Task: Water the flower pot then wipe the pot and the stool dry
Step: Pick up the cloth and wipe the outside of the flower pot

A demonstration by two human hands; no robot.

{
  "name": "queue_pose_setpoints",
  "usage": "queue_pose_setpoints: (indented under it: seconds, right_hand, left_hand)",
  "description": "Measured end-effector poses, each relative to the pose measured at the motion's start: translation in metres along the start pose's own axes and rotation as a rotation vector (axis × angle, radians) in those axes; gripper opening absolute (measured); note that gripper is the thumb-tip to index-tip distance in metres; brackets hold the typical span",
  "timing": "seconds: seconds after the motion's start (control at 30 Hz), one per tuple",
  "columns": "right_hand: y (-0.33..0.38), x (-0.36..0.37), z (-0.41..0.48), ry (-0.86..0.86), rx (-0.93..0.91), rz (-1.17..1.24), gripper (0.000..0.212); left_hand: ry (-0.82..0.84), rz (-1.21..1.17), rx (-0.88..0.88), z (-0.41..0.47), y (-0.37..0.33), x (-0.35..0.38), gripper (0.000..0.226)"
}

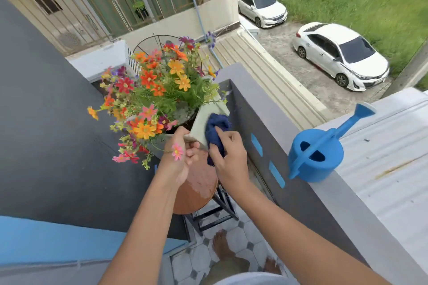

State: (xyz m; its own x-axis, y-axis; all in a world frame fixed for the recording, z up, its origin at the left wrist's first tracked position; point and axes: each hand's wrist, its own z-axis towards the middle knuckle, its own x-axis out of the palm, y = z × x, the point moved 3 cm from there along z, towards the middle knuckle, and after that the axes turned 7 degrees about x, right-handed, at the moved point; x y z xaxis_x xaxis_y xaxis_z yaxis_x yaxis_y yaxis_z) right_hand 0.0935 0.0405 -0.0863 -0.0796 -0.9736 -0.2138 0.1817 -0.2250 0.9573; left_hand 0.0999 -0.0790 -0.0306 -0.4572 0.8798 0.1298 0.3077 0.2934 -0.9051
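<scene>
A pale square flower pot [201, 122] full of orange, red and pink flowers [159, 85] is tilted above a round brown stool [196, 190]. My left hand [183, 157] grips the pot's near corner rim. My right hand [228, 157] presses a dark blue cloth [215, 132] against the pot's right side wall. The stool seat glistens with water. A blue watering can [317, 155] stands on the grey balcony ledge to the right, apart from both hands.
The grey balcony wall [278, 150] with blue tape strips runs along the right. A dark wall [46, 122] closes the left side. My bare feet [222, 247] stand on the tiled floor below the stool's black metal legs. White cars are parked far below.
</scene>
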Motion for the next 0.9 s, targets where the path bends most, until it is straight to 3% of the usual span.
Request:
queue_pose_setpoints:
  seconds: [0.17, 0.37, 0.5, 0.6, 0.7, 0.83, 0.9]
  right_hand:
    - [0.033, -0.002, 0.008, -0.060, 0.094, 0.202, 0.039]
    - [0.041, -0.029, 0.075, -0.168, 0.140, 0.128, 0.038]
    - [0.017, -0.040, 0.118, 0.040, 0.243, 0.039, 0.016]
    - [0.011, -0.047, 0.128, 0.225, 0.347, 0.070, 0.043]
    - [0.024, -0.054, 0.123, 0.322, 0.330, 0.084, 0.035]
    - [0.034, -0.058, 0.119, 0.401, 0.465, 0.234, 0.061]
    - [0.040, -0.060, 0.118, 0.439, 0.447, 0.212, 0.055]
  left_hand:
    - [-0.031, 0.101, -0.009, -0.001, 0.001, 0.012, 0.026]
    - [0.075, 0.153, -0.050, -0.013, 0.000, 0.001, 0.022]
    - [0.084, 0.252, -0.070, -0.012, -0.005, -0.018, 0.023]
    - [0.068, 0.384, -0.043, -0.008, -0.013, -0.031, 0.024]
    - [0.074, 0.469, 0.041, -0.004, -0.022, -0.036, 0.026]
    - [0.014, 0.507, 0.107, 0.004, -0.033, -0.041, 0.028]
    - [0.034, 0.504, 0.147, 0.007, -0.037, -0.042, 0.031]
